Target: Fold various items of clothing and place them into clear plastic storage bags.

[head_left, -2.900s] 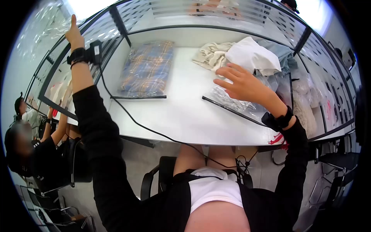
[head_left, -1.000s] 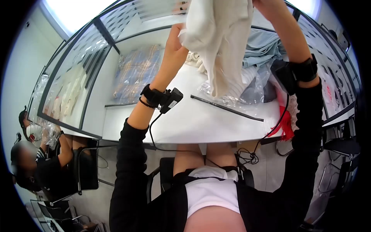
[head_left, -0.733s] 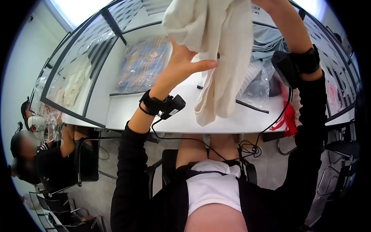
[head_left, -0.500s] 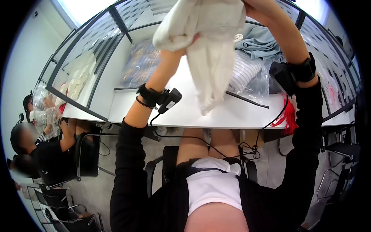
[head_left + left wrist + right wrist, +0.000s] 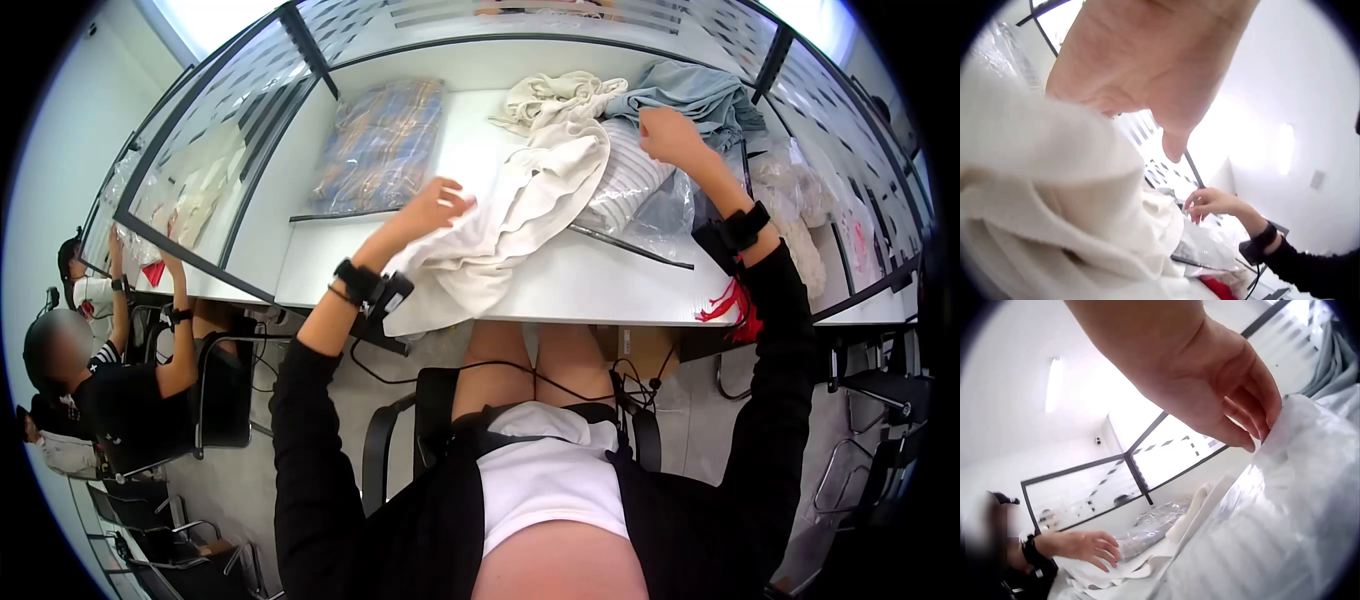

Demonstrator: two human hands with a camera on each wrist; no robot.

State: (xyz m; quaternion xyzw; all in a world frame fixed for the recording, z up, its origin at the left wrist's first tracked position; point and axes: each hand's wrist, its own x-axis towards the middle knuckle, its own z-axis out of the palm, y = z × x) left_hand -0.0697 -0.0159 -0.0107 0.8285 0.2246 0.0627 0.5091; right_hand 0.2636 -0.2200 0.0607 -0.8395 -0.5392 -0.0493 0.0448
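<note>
A cream-white garment (image 5: pixel 525 205) lies loosely spread in folds on the white table, reaching its front edge. My left hand (image 5: pixel 428 215) hovers at the garment's left side, with relaxed fingers and nothing in them; the right wrist view shows those fingers (image 5: pixel 1099 547) apart. Over toward the right, my right hand (image 5: pixel 680 142) is beside a striped garment in a clear plastic bag (image 5: pixel 632 175), its fingers loosely bent. In the right wrist view, its fingertips overlap the top edge of the bag (image 5: pixel 1279 506).
A bagged plaid garment (image 5: pixel 380 150) lies at the back left. Crumpled cream cloth (image 5: pixel 550 100) and a blue-grey garment (image 5: pixel 690 98) lie behind. A black rod (image 5: pixel 640 248) crosses the bag's front; red tassels (image 5: pixel 738 312) hang at the right edge. Framed partitions surround the table.
Both hands first held the cream-white garment up over the table. It now lies spread on the tabletop; the left hand has come down leftward, and the right hand has lowered away from the garment.
</note>
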